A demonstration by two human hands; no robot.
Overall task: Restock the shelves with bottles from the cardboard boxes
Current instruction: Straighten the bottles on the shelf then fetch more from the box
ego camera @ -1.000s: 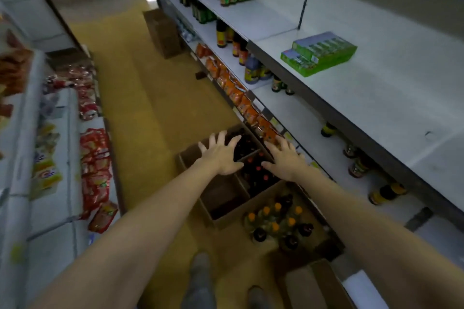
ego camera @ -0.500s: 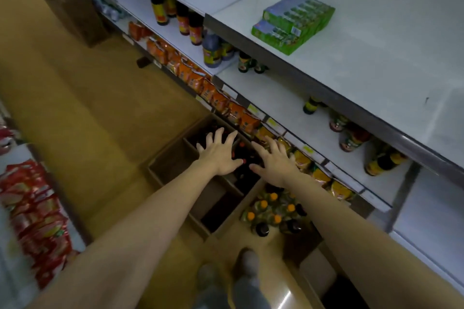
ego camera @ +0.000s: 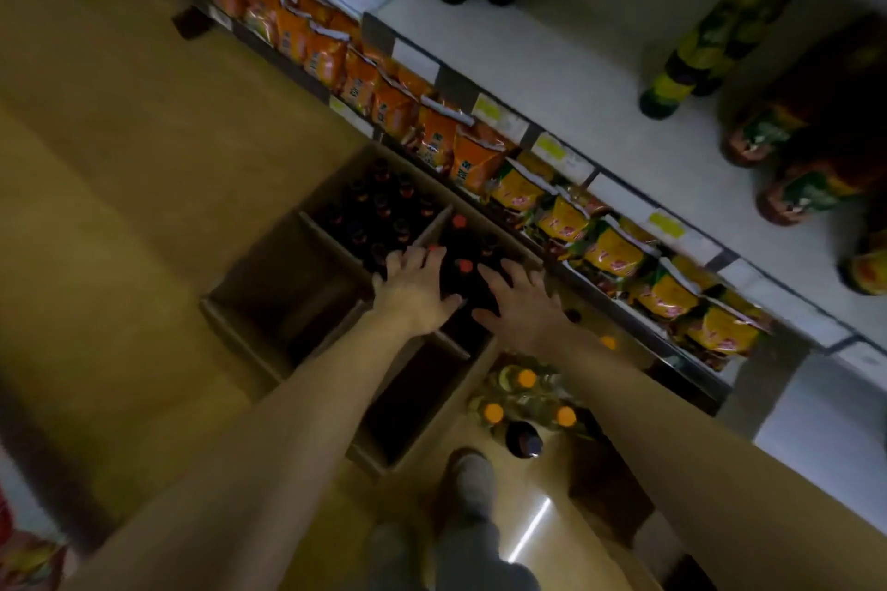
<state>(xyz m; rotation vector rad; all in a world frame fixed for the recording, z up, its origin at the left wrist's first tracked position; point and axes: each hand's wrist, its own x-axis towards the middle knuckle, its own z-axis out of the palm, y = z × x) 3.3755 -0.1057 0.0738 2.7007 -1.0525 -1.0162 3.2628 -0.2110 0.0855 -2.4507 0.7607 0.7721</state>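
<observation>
- Head view looks down a dim shop aisle, with both bare arms stretched out over a cardboard box (ego camera: 288, 302) that stands open on the floor against the foot of the shelving.
- Left hand (ego camera: 417, 288) has its fingers straight and spread, holding nothing, above the divider between the box's compartments.
- Right hand (ego camera: 521, 298) is likewise spread flat and holds nothing, just right of the left hand; the two hands stay apart.
- Dark bottles (ego camera: 461, 250) with red caps stand upright in the far compartments, right beneath and between the fingertips; whether the hands touch them cannot be told.
- Near compartments of the box show only bare cardboard.
- Orange-capped bottles (ego camera: 525, 398) stand in a cluster on the floor just right of the box, under the right forearm.
- Orange and yellow packets (ego camera: 566, 221) line the lowest shelf.
- Above them, the white shelf (ego camera: 552, 77) carries a few scattered bottles.
- One shoe (ego camera: 473, 477) shows at the near edge.
</observation>
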